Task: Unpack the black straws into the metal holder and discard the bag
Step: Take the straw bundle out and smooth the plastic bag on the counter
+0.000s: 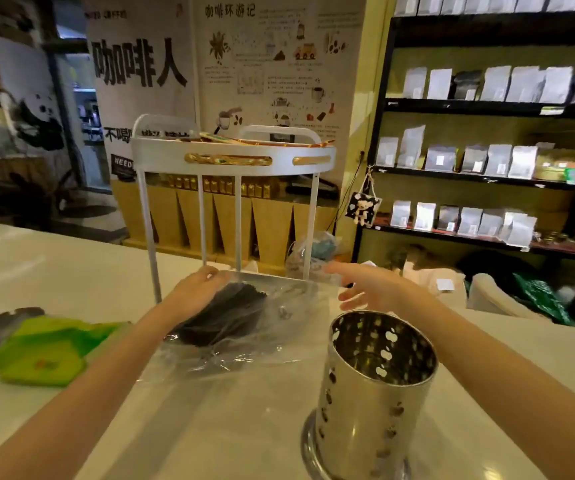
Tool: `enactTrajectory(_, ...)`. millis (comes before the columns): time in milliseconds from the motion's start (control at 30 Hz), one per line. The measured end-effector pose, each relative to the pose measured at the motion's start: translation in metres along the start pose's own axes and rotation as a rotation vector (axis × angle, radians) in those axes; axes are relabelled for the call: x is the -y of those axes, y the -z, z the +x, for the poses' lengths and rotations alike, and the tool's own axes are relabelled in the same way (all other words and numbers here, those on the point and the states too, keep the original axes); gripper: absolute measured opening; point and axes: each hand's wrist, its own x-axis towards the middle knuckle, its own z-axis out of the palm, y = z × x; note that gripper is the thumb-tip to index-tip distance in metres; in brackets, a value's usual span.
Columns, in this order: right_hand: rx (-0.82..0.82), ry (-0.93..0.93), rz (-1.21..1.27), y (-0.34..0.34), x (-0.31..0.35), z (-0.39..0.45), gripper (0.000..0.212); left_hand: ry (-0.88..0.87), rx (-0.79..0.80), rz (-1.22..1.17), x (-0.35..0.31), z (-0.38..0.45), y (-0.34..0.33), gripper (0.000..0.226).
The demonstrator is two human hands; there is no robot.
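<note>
A left hand is pressing on a clear bag of black straws at 10 o'clock from the empty metal holder; the right hand is reaching, fingers spread, perhaps touching plastic. Loose straws risk spilling.

warm dim indoor light, soft blur, wide-angle bending at edges.

Two bare forearms, no sleeves; hands ungloved, no jewellery visible.
</note>
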Motion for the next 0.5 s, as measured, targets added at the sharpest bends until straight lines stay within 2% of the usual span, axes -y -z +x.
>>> enactTrajectory(67,0.018,0.017,0.048,-0.005,-0.001,0.004,0.052,0.113,0.078,0.075,0.007,0.005,0.0,0.054)
enactTrajectory(133,0.092,-0.045,0.138,-0.011,-0.005,0.011,0.05,0.216,0.145,0.073,0.013,0.008,0.0,0.054)
enactTrajectory(233,0.193,-0.17,0.248,-0.015,-0.001,0.019,0.043,0.238,0.181,0.105,0.019,0.011,0.0,0.048)
enactTrajectory(367,0.255,-0.111,0.333,-0.013,0.007,0.023,0.022,0.206,0.247,0.135,0.02,0.011,0.001,0.041)
enactTrajectory(500,0.231,-0.02,0.402,-0.011,0.025,0.021,0.017,0.295,0.213,-0.052,0.013,0.007,0.008,0.033)
